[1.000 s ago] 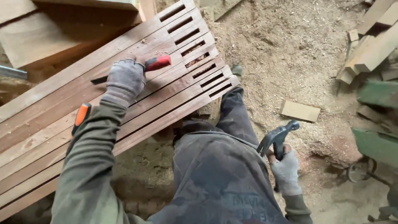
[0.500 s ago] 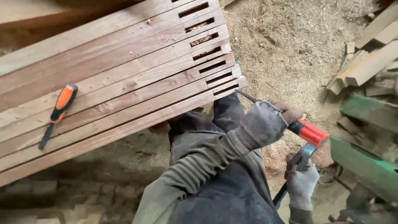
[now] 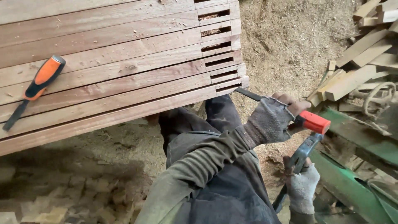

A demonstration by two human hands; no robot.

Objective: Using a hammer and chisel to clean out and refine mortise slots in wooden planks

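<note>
Change: since half a second ago the view has slid a little, so the stacked boards sit higher and the orange tool nearer the left edge; both hands hold as before.
Left hand point(image 3: 271, 120): gloved, fingertips bare, reaching across the body to the right; fingers clamped around the red-handled chisel point(image 3: 309, 120).
Red-handled chisel: dark blade pointing up-left, its tip near the lower right corner of the slotted boards point(image 3: 124, 62), handle end sticking out to the right of the fist.
Right hand point(image 3: 302, 186): gloved, low at right, closed around the handle of the hammer point(image 3: 300, 159).
Hammer: head up, just below the chisel's red handle.
Orange-handled chisel point(image 3: 35, 89): lying loose on the boards at left, tilted, blade pointing down-left.
Slotted boards: laid side by side, cut slots at their right ends.
Floor point(image 3: 290, 49): sawdust, with wood offcuts point(image 3: 360, 66) piled at right beside a green machine point(image 3: 352, 166).
</note>
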